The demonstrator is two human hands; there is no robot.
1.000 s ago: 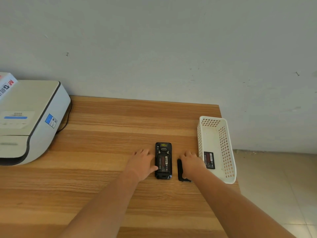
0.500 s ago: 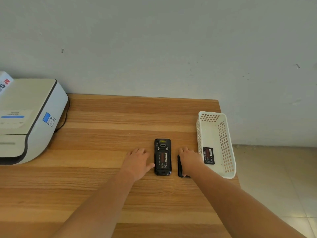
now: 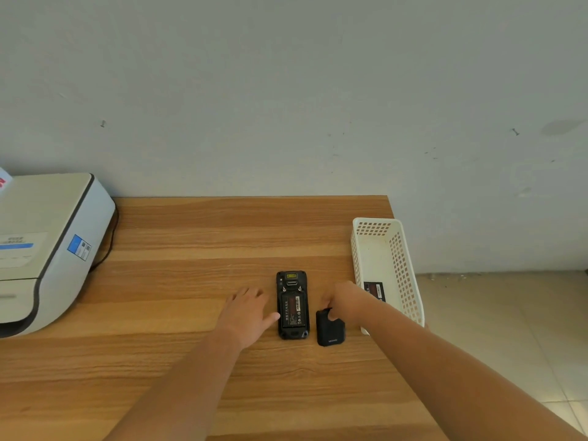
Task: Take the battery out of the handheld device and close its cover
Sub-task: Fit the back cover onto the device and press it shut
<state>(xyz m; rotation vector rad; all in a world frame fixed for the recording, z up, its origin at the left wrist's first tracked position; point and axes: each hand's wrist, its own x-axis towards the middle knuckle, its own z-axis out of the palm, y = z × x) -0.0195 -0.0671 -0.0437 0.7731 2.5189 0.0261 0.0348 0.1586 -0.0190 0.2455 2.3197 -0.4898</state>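
The black handheld device (image 3: pixel 292 332) lies face down on the wooden table (image 3: pixel 191 281) with its back open. A battery (image 3: pixel 294 310) with a dark label sits in the bay. The black cover (image 3: pixel 331 334) lies just right of the device. My right hand (image 3: pixel 347 300) curls over the cover's far end, thumb pressed on its top face. Left of the device, my left hand (image 3: pixel 248 313) rests flat on the table with its thumb tip against the device's left edge.
A white perforated basket (image 3: pixel 404 265) stands at the table's right edge, holding another battery (image 3: pixel 375 289) partly hidden by my right hand. A white printer (image 3: pixel 41 243) fills the left side, with a cable behind it. The wall runs along the table's far edge.
My right hand has gone from lying over the cover to curling on its far end, so more of the cover shows. The left hand and device stay put.
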